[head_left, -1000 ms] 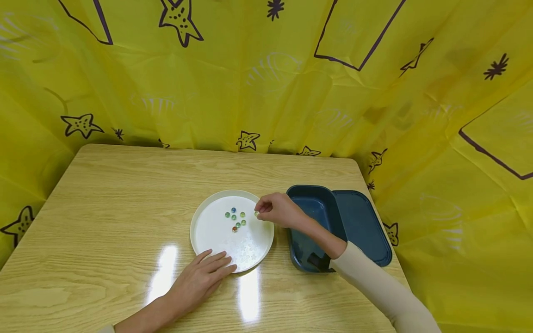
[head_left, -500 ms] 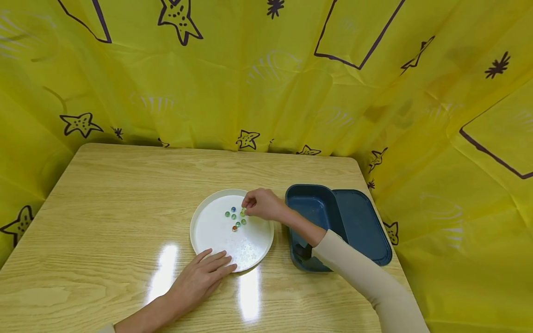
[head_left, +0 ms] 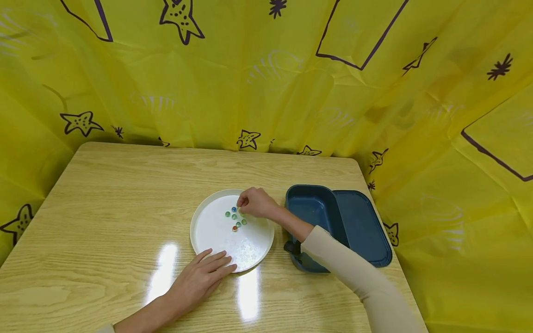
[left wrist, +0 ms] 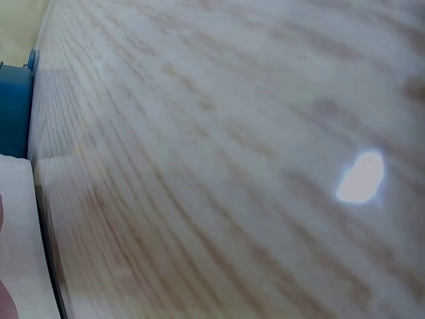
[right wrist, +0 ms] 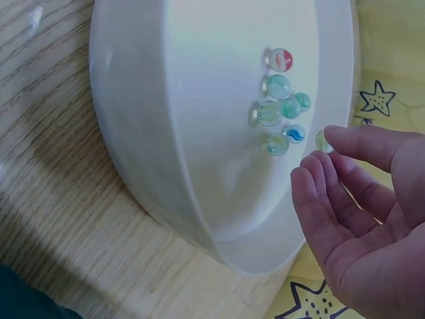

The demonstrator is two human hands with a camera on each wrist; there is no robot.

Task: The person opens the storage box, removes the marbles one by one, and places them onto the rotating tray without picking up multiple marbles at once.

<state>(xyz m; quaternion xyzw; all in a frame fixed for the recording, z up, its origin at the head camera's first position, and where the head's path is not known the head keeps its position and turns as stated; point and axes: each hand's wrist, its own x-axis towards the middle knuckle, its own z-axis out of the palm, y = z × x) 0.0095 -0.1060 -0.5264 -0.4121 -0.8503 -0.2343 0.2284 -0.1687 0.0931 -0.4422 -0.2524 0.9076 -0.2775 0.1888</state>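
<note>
Thumb and fingertips of my right hand pinch a yellow-green glass marble above the right part of a round white tray. Below and left of that hand, several marbles lie loosely grouped on the tray. Among them are a blue one, a red-and-white one and several green ones, such as a green marble. My left hand rests with its fingers spread over the tray's near rim. The left wrist view catches only bits of its fingers at the edge.
Right of the tray stands a deep dark-blue bin, partly behind my right forearm. A dark-blue lid lies beside it. The wooden table is bordered by a yellow patterned curtain.
My right hand has moved left, carrying the marble from the tray's right rim in over the group. The left hand and the tray have stayed still.
</note>
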